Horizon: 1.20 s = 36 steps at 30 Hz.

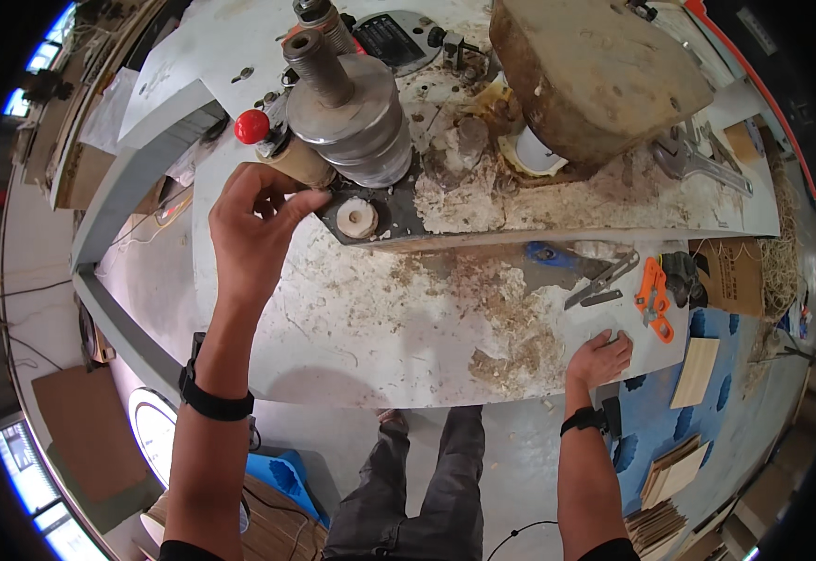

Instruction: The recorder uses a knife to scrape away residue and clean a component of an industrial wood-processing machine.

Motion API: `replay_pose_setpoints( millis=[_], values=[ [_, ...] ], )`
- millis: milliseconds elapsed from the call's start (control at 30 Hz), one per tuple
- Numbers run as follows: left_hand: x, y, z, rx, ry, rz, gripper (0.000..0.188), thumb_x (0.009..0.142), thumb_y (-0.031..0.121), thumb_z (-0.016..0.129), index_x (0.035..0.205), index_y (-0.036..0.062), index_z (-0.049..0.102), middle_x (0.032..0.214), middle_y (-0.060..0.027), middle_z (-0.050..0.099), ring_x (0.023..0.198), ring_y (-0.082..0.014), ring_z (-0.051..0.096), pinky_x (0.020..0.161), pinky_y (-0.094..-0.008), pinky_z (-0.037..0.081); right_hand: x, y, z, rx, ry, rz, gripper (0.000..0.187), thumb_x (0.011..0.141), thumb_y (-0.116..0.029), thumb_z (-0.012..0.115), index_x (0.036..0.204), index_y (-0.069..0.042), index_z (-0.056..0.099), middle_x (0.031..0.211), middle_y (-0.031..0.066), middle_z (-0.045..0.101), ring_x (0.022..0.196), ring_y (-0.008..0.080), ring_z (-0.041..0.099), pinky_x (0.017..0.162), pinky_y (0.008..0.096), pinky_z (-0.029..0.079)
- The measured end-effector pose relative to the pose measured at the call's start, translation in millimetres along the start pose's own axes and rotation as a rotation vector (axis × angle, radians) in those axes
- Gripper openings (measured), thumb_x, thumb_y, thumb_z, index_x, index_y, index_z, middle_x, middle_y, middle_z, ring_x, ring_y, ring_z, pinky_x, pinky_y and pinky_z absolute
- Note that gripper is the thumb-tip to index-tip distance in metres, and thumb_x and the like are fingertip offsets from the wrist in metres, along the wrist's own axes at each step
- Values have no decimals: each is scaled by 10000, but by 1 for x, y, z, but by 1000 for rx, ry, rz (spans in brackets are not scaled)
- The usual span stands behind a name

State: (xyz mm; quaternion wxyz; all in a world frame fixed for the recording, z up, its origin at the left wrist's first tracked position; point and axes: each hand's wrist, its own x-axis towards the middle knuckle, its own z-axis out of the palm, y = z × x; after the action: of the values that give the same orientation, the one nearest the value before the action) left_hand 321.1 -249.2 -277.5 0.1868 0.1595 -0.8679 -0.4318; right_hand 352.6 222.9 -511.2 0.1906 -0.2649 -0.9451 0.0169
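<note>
My left hand (253, 217) is bent at the near left corner of the machine, thumb stretched toward the right and fingers curled. Its fingertips are at the lower end of a tan cylinder (303, 165), and whatever they pinch is hidden. A red ball knob (252, 126) stands just beyond the hand. To its right rises a stepped metal roller (352, 112) with a threaded shaft. A small pale round disc with a centre hole (356, 218) lies beside my thumb. My right hand (601, 358) rests with fingers apart on the near right edge of the white tabletop (408, 346).
A brown-stained metal housing (595, 79) overhangs the machine. An adjustable wrench (707, 168) lies at the right. Orange-handled cutters (654, 299), dark pliers (604, 279) and a blue object (550, 253) sit beyond my right hand. Thin wooden boards (695, 372) lie on blue sheeting.
</note>
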Motion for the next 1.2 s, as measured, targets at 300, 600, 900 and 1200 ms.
replay_pose_setpoints(
  millis=[300,600,900,1200],
  values=[
    [-2,1,-12,194,70,53,276,838,168,803,852,-42,625,812,-48,605,688,-110,525,656,-255,447,-1,-2,-4,6,-64,43,305,987,-264,529,1228,-77,533,1329,91,522,1221,330,495,942,502,418],
    [-2,28,5,48,34,14,269,834,145,810,900,-41,626,813,-35,587,677,-95,503,640,-244,437,0,-2,-2,21,-73,28,308,984,-253,530,1233,-71,528,1335,104,516,1227,338,488,949,509,413],
    [6,14,-6,-72,-27,65,220,851,126,792,920,-35,660,839,-10,624,708,-70,529,658,-255,455,0,1,-2,35,-39,10,297,980,-241,538,1226,-75,529,1331,99,516,1203,338,501,947,502,415],
    [4,13,-10,161,-110,90,347,810,223,831,817,-20,584,749,12,517,686,-84,455,631,-254,394,1,7,2,24,-28,9,307,961,-230,557,1226,-78,523,1332,91,513,1195,336,505,932,504,422]
  ],
)
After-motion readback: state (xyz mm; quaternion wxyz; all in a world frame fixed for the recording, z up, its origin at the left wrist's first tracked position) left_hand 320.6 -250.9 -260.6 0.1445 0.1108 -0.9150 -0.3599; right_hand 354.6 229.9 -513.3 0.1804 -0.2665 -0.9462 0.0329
